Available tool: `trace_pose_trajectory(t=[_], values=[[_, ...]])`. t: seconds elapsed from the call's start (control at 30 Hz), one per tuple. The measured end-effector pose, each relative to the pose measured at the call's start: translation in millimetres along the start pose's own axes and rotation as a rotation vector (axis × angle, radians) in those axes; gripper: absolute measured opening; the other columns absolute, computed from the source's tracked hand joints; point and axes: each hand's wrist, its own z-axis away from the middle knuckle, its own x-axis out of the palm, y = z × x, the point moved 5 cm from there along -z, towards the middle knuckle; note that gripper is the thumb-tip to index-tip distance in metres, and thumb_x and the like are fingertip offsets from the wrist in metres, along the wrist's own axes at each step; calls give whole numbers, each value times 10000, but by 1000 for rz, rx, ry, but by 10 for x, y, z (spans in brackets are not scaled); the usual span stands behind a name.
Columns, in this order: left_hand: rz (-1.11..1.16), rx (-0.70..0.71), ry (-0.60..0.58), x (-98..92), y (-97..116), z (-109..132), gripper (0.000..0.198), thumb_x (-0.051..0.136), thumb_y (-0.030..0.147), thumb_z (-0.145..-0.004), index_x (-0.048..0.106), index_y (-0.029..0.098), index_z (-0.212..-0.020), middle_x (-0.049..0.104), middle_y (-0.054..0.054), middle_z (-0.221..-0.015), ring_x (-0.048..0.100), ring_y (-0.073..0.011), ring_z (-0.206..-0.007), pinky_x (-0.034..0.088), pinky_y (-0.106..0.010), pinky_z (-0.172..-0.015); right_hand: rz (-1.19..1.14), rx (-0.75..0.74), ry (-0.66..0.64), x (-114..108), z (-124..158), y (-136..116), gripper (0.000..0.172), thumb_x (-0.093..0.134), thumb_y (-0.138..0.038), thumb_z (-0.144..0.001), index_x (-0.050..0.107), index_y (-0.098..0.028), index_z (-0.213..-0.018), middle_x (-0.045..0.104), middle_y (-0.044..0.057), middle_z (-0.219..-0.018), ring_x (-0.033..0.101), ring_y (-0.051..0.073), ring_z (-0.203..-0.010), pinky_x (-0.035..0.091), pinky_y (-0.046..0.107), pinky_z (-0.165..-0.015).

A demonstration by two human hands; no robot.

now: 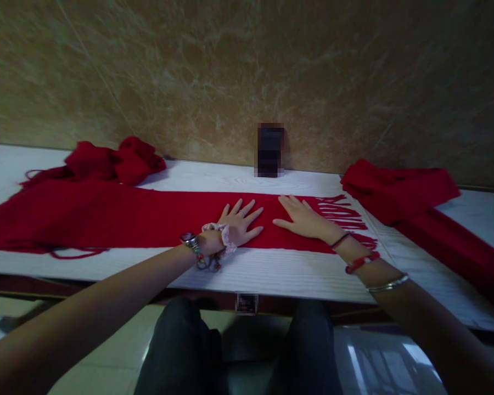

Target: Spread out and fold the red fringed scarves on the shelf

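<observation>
A long red scarf lies spread lengthwise across the white table, its right end finishing in a fringe. My left hand rests flat on the middle of the cloth with its fingers spread. Close to the fringed end, my right hand also lies on the scarf, fingers stretched out and thumb apart. Neither hand grips anything. Toward the left the scarf looks thicker or layered, with loose strands hanging over its near edge.
A crumpled red cloth sits at the back left. Another folded red scarf trails off to the right. A dark blurred object stands against the marbled wall. The white table ends just before my knees.
</observation>
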Motion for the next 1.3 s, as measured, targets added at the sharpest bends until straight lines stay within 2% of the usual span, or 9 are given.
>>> trace_pose_trajectory(t=[0.17, 0.4, 0.47, 0.6, 0.77, 0.87, 1.13, 1.2, 1.3], values=[[-5, 0, 12, 20, -200, 75, 588, 290, 540, -868, 217, 288, -1395, 142, -6, -1469, 126, -296, -1332, 171, -509, -1040, 115, 9, 18, 155, 165, 36, 763, 249, -634, -817, 280, -121, -1381, 247, 119, -1443, 188, 311, -1319, 190, 522, -1045], [-9, -79, -25, 26, -445, 200, 587, 287, 527, -871, 185, 295, -1401, 110, -11, -1475, 103, -311, -1332, 150, -533, -1029, 102, 86, -45, 60, 313, 252, 817, 271, -649, -801, 280, -63, -1370, 237, 180, -1436, 170, 313, -1322, 190, 491, -1058], [-12, -78, -24, 14, -430, 203, 584, 280, 522, -874, 186, 289, -1401, 113, -13, -1475, 103, -310, -1333, 154, -533, -1027, 64, 119, -51, 26, 239, 157, 813, 278, -640, -805, 274, -56, -1371, 225, 187, -1439, 157, 326, -1323, 188, 508, -1054], [-21, -83, -24, 8, -410, 195, 592, 271, 518, -875, 188, 265, -1404, 133, -17, -1471, 115, -297, -1334, 163, -530, -1027, 20, 60, 94, -18, -17, -313, 766, 243, -587, -841, 264, -29, -1366, 239, 203, -1431, 160, 316, -1326, 167, 517, -1054], [-24, -107, -18, 7, -429, 200, 613, 261, 517, -874, 179, 228, -1408, 138, -14, -1468, 123, -274, -1336, 163, -511, -1038, 14, -54, 46, 160, -202, -719, 691, 237, -538, -864, 304, -56, -1355, 262, 174, -1428, 189, 281, -1324, 168, 505, -1054], [-13, -105, -18, 5, -432, 204, 621, 258, 524, -873, 184, 218, -1408, 130, -11, -1469, 118, -275, -1337, 152, -503, -1045, 56, -48, 16, 182, -71, -564, 631, 252, -499, -875, 294, -110, -1371, 245, 126, -1443, 190, 279, -1324, 174, 507, -1052], [16, -93, 10, 43, -452, 176, 629, 257, 543, -863, 203, 226, -1404, 151, -14, -1465, 127, -282, -1333, 160, -518, -1034, 155, 130, 34, 72, 650, 503, 594, 206, -423, -893, 289, -62, -1358, 269, 178, -1426, 214, 259, -1318, 222, 476, -1043], [12, -91, 15, 39, -449, 172, 631, 259, 543, -862, 208, 221, -1403, 152, -16, -1465, 129, -287, -1332, 163, -521, -1031, 145, 127, 29, 30, 643, 570, 585, 200, -417, -892, 292, -71, -1356, 292, 178, -1416, 232, 256, -1313, 230, 486, -1039], [6, -90, 6, 28, -438, 171, 638, 262, 543, -859, 211, 213, -1402, 159, -22, -1463, 133, -290, -1330, 166, -521, -1029, 122, 100, 63, -85, 383, 346, 582, 214, -416, -892, 319, -66, -1345, 325, 173, -1402, 241, 246, -1311, 210, 456, -1057]])
